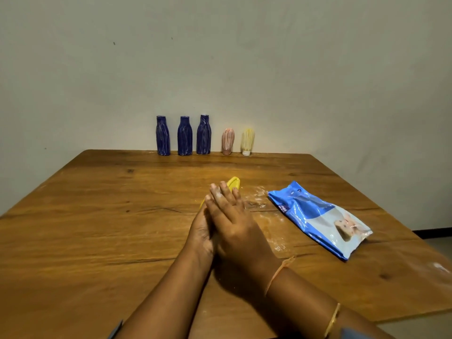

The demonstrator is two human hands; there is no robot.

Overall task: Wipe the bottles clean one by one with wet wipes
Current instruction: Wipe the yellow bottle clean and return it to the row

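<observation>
Three dark blue bottles (163, 135) (185, 136) (203, 134), streaked with white, stand in a row at the table's far edge against the wall. To their right stand a small pink bottle (228, 141) and a small pale yellow bottle (247, 140), both upside down on their caps. A yellow bottle (233, 184) lies on the table, mostly hidden behind my hands. My left hand (200, 231) and my right hand (234, 226) are pressed flat palm to palm at mid-table, fingers straight and dusted white, with nothing visible between them. A blue wet wipes pack (318, 216) lies to the right.
The wooden table (97, 216) has white powder smears (256, 200) between my hands and the wipes pack, and another patch at the right edge (440, 266). A plain wall stands right behind the bottles.
</observation>
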